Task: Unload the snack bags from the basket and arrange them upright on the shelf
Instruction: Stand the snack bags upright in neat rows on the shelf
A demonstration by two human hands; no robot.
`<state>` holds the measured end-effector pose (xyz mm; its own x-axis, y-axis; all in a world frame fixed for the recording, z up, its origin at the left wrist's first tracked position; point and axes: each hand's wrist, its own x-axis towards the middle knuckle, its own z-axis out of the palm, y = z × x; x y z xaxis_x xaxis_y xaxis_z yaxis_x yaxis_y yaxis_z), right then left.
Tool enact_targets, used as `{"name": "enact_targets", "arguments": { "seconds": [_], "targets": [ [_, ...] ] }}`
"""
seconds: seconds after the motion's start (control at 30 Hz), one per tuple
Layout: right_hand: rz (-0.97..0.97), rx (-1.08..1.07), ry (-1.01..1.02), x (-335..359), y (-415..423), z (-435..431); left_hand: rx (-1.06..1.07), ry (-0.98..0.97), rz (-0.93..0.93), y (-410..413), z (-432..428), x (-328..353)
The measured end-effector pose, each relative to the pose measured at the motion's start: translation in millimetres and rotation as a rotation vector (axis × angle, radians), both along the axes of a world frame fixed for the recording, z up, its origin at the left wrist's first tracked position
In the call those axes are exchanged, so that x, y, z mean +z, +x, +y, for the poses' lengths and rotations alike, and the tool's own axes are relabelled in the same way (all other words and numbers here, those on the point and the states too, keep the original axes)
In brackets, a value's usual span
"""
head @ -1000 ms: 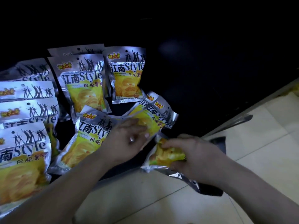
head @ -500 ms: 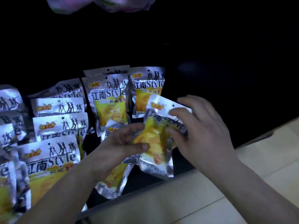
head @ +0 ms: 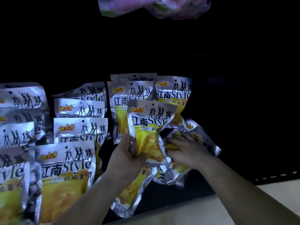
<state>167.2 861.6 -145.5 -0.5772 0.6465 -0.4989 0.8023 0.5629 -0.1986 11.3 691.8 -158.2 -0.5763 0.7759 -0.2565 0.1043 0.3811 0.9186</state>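
Observation:
Silver and yellow snack bags printed "Style" fill a dark shelf. My left hand (head: 128,155) grips one snack bag (head: 149,127) by its lower edge and holds it upright at the middle of the shelf. My right hand (head: 186,150) presses on a second, tilted bag (head: 203,140) lying just to the right. Two upright bags (head: 174,96) stand behind them. Another bag (head: 129,192) lies flat under my left wrist. Rows of upright bags (head: 68,169) stand on the left. The basket is not in view.
The right part of the shelf (head: 243,127) is dark and I see nothing standing there. The shelf's pale front edge (head: 186,207) runs below my arms. Pink packets (head: 154,5) hang over from the shelf above. Light floor (head: 279,187) shows at lower right.
The view has tilted up. My left hand has taken the bag that both hands held and stood it upright; my right hand let go and moved right onto a tilted bag.

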Motion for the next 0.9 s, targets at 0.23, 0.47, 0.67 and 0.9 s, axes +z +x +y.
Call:
{"name": "enact_targets", "arguments": {
  "seconds": [0.23, 0.47, 0.67, 0.9],
  "targets": [
    [-0.035, -0.042, -0.022, -0.6, 21.2, -11.2, 0.03, 0.032, 0.019, 10.4, -0.2, 7.1],
    [0.313, -0.144, 0.108, -6.3, 52.2, -29.5, 0.08, 0.031, -0.026, 6.0, 2.5, 11.7],
    [0.808, -0.236, -0.01, 16.0, 21.8, -40.2, 0.031, 0.107, -0.105, 5.0, 15.6, 18.3],
    [0.909, -0.359, -0.153, 24.9, 4.3, -18.5, -0.081, 0.248, -0.213, 11.8, 45.0, 27.7]
  ]
}}
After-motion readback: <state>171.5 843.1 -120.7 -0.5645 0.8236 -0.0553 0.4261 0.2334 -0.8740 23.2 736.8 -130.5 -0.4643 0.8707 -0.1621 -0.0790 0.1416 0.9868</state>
